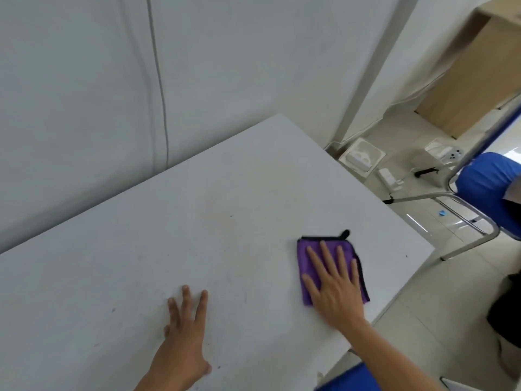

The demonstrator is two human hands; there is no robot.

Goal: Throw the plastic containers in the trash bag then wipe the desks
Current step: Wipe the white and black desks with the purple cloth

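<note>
At far left, a pale grey-white wall (84, 94) is seen, with a thin grey cable (160, 80) run down it to the back edge of a flat white rectangular bench (225, 221). The bench top is marked with faint smudges and a few dark specks. Left of centre, near the front edge, the left hand (186, 331) is laid palm-down on the bare bench; its grip is apart, fingers straight and spread, nothing held. Right of it, well apart, a small folded purple microfibre cloth with black edging (304, 263) is spread flat on the bench, near the right edge. A black hanging loop (345, 234) is seen at its far corner. The right hand (335, 289) is pressed flat on top of the cloth; its grip is apart too, fingers straight and splayed, not curled round the fabric. Past the bench's right edge, on a pale tiled floor (423, 320), a white flat box (362, 158) and a white power strip (390, 177) are seen. Further right, a blue padded chair on a grey metal tube frame (485, 187) is stood, with a light wooden cabinet (473, 80) behind it at top right. A dark shape (507, 306) at the right edge is cropped and cannot be identified.
</note>
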